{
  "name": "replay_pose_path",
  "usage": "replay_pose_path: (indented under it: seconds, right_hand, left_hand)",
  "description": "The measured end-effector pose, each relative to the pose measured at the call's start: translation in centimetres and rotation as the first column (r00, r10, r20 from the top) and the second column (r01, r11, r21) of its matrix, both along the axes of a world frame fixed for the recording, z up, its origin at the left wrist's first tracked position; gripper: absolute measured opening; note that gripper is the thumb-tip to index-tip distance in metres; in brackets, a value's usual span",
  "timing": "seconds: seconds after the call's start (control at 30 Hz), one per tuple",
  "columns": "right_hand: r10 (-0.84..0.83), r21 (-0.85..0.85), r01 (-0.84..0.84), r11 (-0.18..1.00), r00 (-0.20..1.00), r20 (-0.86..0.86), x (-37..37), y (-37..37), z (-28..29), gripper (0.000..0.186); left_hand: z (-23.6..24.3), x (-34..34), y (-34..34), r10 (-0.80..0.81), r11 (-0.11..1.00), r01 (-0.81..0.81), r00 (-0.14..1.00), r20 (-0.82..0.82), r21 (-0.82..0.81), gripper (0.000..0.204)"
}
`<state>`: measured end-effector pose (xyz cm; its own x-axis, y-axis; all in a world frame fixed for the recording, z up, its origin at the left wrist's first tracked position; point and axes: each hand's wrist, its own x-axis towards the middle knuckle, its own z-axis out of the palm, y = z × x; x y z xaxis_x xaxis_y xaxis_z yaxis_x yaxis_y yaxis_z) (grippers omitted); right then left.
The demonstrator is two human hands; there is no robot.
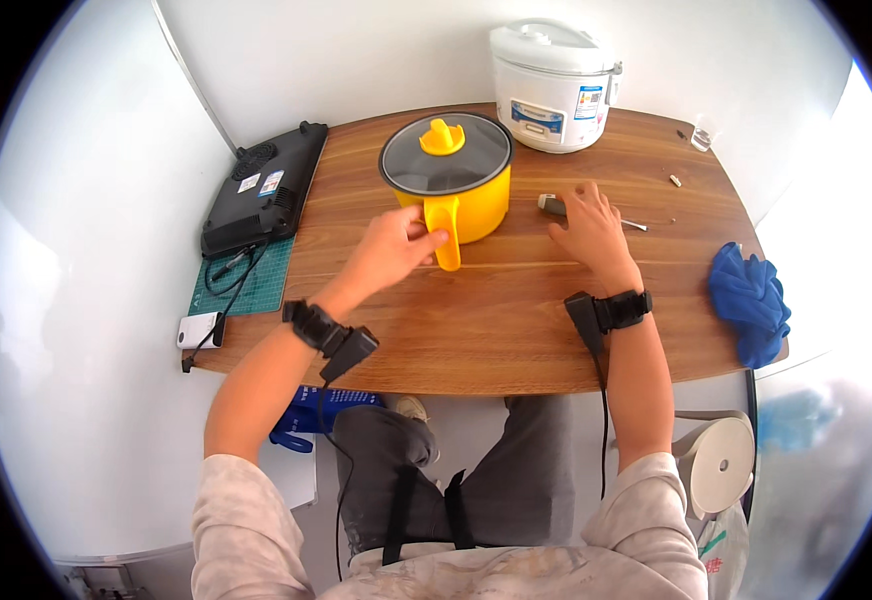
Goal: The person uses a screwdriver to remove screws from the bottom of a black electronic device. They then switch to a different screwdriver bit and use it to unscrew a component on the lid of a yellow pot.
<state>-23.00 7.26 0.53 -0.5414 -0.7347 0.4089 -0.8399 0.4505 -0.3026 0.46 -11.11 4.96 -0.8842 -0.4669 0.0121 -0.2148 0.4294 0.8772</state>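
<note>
A yellow pot (486, 205) with a dark lid and yellow knob stands near the middle of the wooden desk (436, 330). My left hand (401, 245) is closed on the pot's handle (444, 240), thumb across it. To the right, my right hand (588, 225) lies over a screwdriver (549, 204), fingers bent round it; the grey handle and metal shaft show on either side, the rest is hidden under the fingers.
A white rice cooker (546, 90) stands behind. At left are a black appliance (256, 200), green mat (246, 295), cable and white box (199, 330). At right are a glass (702, 138), small pieces and blue cloth (746, 300). Below sit a blue bag and a cream round object.
</note>
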Motion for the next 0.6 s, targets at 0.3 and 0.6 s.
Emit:
replay_pose_path:
  seconds: [0.3,0.6]
  right_hand:
    - [-0.173,0.034,0.174,0.984,0.984,-0.052,-2.5,-0.3,-2.4,0.03]
    - [-0.178,0.041,0.18,0.983,0.982,-0.067,-3.4,-0.1,-3.4,0.02]
  left_hand:
    - [1.9,2.5,5.3,-0.095,0.954,0.124,0.989,0.116,-0.273,0.03]
    - [10.2,-0.2,2.6,0.044,0.78,0.003,0.997,0.059,-0.625,0.028]
